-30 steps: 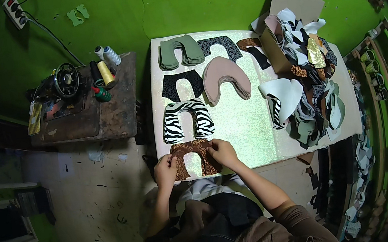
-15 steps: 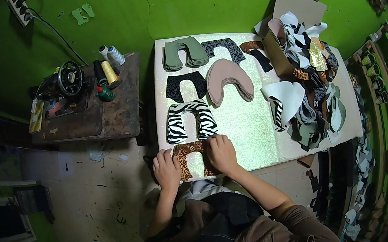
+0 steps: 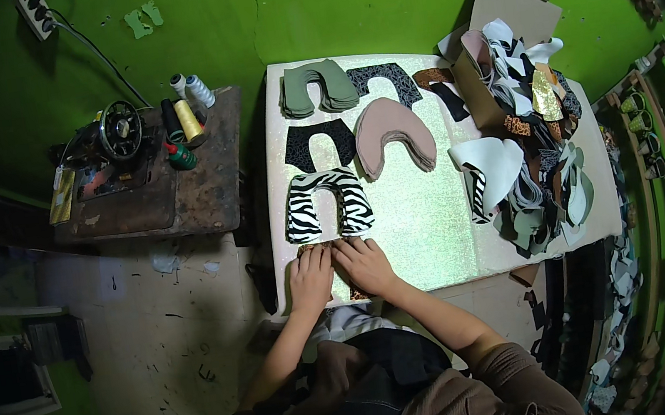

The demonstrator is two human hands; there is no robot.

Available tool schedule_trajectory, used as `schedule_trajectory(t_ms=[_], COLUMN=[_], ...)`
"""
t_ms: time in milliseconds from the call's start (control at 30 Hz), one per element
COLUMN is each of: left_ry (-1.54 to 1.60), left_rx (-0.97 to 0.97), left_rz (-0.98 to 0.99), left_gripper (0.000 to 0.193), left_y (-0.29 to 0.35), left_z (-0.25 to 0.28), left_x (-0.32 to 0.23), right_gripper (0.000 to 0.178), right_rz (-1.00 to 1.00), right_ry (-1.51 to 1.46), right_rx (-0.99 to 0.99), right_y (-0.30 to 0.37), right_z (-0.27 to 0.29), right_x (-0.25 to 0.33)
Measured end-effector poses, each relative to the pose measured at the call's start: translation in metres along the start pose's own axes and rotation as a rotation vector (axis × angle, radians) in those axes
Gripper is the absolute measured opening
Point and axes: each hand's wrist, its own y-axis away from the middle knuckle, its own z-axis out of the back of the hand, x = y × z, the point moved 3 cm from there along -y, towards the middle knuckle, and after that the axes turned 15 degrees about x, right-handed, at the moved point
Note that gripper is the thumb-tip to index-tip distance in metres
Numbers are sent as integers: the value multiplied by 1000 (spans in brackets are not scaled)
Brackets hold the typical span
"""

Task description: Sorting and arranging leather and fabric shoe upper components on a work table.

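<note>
Leopard-print piece [image 3: 358, 293]: sat at seven o'clock on the table [image 3: 435, 219], six from the zebra-print stack [image 3: 319, 181], mostly hidden under left hand [image 3: 311, 279] and right hand [image 3: 365, 267], equally near both. Looked like legs pointing to six. Narrow, palm-down on both sides; couldn't tell if gripping.

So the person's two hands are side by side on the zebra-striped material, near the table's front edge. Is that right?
Not quite: the head view shows the left hand and right hand on brown leopard-print material; the zebra-striped material lies just beyond them. The rest is right.
</note>
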Motion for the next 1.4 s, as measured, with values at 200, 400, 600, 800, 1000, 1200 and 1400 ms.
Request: schedule_trajectory(t_ms=[200,400,600,800,1000,1200,1400], left_ry=[-19,-58,-28,-39,-60,-93,87], left_rx=[-90,-55,-69,33,67,59,-128], left_rz=[-18,-16,-28,-38,-7,-14,-47], left_gripper=[40,36,41,47,47,46,35], left_y=[-12,-13,-3,14,12,12,13], left_z=[-3,-2,2,-11,-19,-19,12], left_x=[5,10,9,8,14,15,-6], right_gripper=[33,31,37,54,59,58,48], right_rz=[-9,6,14,39,-12,27,6], right_ry=[-66,-24,-79,-134,-154,-248,-362], right_rx=[32,115,-96,158,183,138,84], right_y=[-11,-10,3,18,16,17,44], right_z=[-5,-1,8,-18,-23,-18,-2], right_x=[-4,-5,1,2,2,0,-21])
